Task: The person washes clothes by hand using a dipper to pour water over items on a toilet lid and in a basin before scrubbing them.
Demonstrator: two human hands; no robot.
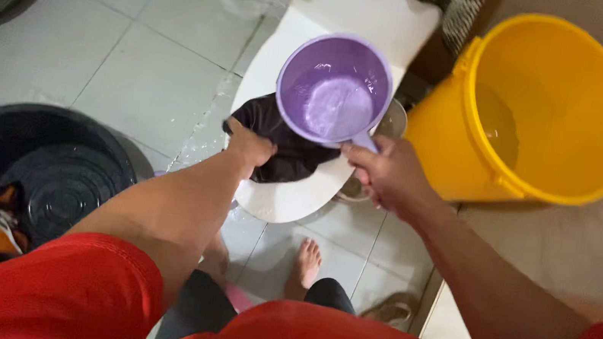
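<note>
Dark wet cloth point(281, 144) lies on a white washing board point(291, 191), pinned by the left hand point(249, 146) closed on its edge. Above it the right hand point(387, 174) grips a purple water dipper point(334, 89) by its handle. A yellow bucket point(554, 108) stands right, a black tub point(24, 181) left.

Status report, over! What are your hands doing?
Left hand gripping dark cloth on white board. Right hand holding purple scoop above it. Nothing blocking.
</note>
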